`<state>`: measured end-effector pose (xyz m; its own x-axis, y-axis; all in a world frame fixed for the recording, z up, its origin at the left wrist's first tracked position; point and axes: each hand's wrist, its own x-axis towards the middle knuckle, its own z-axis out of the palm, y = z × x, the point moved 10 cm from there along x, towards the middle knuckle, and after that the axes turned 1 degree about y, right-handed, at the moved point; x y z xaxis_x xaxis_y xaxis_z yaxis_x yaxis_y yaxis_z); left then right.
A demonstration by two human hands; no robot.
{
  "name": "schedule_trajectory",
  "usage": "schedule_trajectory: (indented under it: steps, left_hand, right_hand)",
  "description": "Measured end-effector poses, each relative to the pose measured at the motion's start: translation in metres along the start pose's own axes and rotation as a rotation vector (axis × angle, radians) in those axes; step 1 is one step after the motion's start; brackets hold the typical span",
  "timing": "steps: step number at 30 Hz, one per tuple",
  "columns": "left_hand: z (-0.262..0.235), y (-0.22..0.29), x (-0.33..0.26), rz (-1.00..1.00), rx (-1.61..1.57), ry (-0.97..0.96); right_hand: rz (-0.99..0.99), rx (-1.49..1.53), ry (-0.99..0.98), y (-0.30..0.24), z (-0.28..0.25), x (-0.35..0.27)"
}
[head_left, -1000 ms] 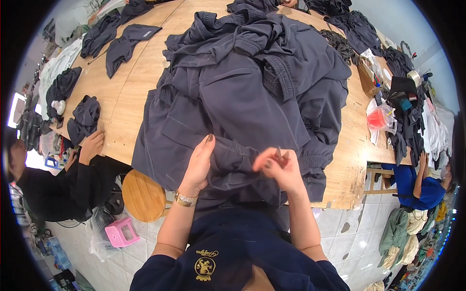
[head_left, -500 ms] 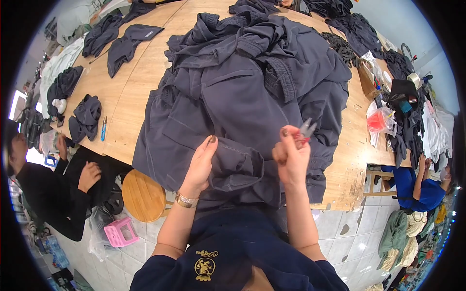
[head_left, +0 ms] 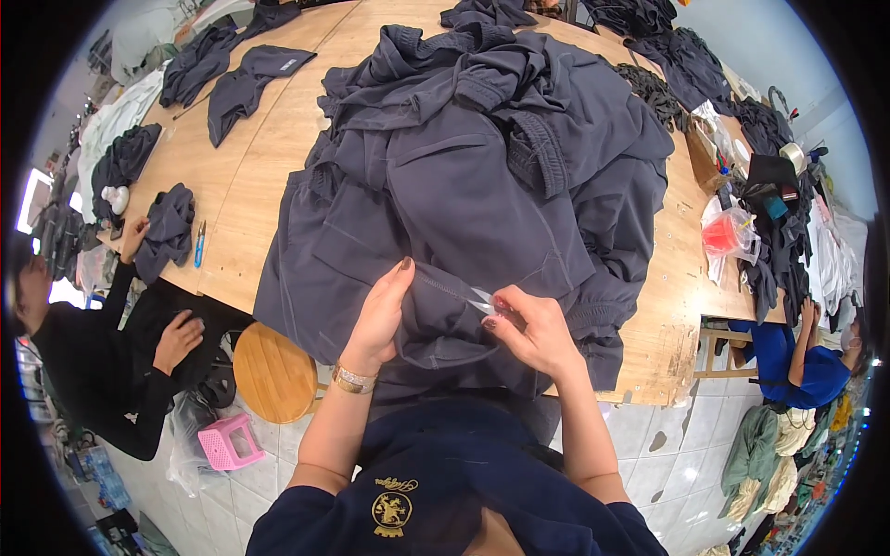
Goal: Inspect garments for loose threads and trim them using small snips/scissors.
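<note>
A dark grey garment [head_left: 450,324] lies at the near edge of a heap of similar garments [head_left: 487,204]. My left hand [head_left: 378,315] is closed on its stitched edge, thumb on top and the other fingers hidden beneath the cloth. Between the fingers of my right hand [head_left: 538,334] is a small pair of thread snips [head_left: 479,300], its bare blades pointing left. The blades lie right at the seam held by my left hand. A patch pocket with a stitched opening and gathered elastic waistbands [head_left: 538,153] show in the heap.
The heap covers the middle of a wooden table [head_left: 250,222]. A blue-handled tool [head_left: 199,245] lies on the left, where a co-worker's hand [head_left: 135,237] touches dark cloth [head_left: 170,232]. A round wooden stool [head_left: 274,372] and a pink plastic stool [head_left: 230,442] stand at lower left. Another person sits right.
My right hand has moved left and down with the snips, from above the heap to the seam. My left hand keeps its grip. The co-worker on the left has reached onto the table cloth.
</note>
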<state>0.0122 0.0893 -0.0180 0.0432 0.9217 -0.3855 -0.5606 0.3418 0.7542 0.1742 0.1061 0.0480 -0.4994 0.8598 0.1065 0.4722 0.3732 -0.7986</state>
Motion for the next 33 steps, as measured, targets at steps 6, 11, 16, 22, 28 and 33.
schedule_trajectory:
  steps: [6,11,16,22,28,33]
  left_hand:
    - [0.010,0.007,-0.004,0.017,0.098,-0.014]
    - [0.010,0.006,-0.003,0.030,0.188,-0.043]
    - [0.013,0.008,-0.003,0.036,0.215,-0.053]
    - [0.008,0.007,-0.002,0.005,0.130,-0.030]
    - [0.004,0.008,0.000,0.014,0.070,0.007]
    - [0.010,0.006,-0.003,-0.004,0.114,-0.041]
  right_hand:
    - [-0.106,-0.077,-0.063,-0.016,-0.003,0.006]
    - [-0.182,-0.132,-0.104,-0.026,-0.004,0.010]
    - [-0.223,-0.198,-0.129,-0.030,-0.003,0.011]
    - [-0.179,-0.131,-0.004,-0.023,-0.012,0.007]
    - [-0.233,-0.231,0.025,-0.031,-0.012,0.003]
    - [-0.267,-0.494,0.039,-0.041,-0.011,0.001]
